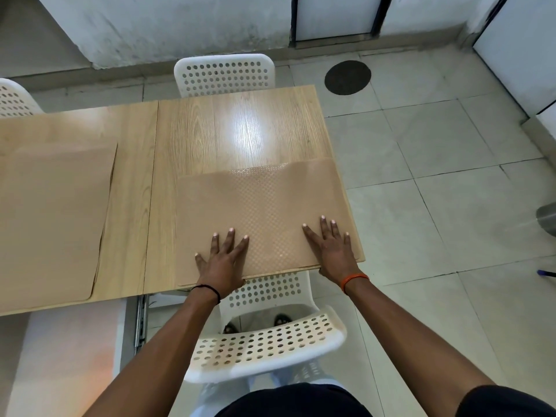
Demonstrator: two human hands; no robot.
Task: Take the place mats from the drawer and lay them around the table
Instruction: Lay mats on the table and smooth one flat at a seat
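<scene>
A tan dotted place mat (264, 206) lies on the near right part of the wooden table (240, 124), its front edge at the table's edge. My left hand (224, 260) presses flat on the mat's near left part, fingers spread. My right hand (334, 248) presses flat on its near right part. A stack of the same tan place mats (54, 218) lies on the table's left part, its layered edges showing. An open drawer (141, 320) with a metal slide rail shows under the table's front edge.
A white perforated chair (264, 344) stands between me and the table. Another white chair (224, 73) is at the far side, and a third chair (12, 97) is at the far left. Tiled floor (436, 191) opens to the right.
</scene>
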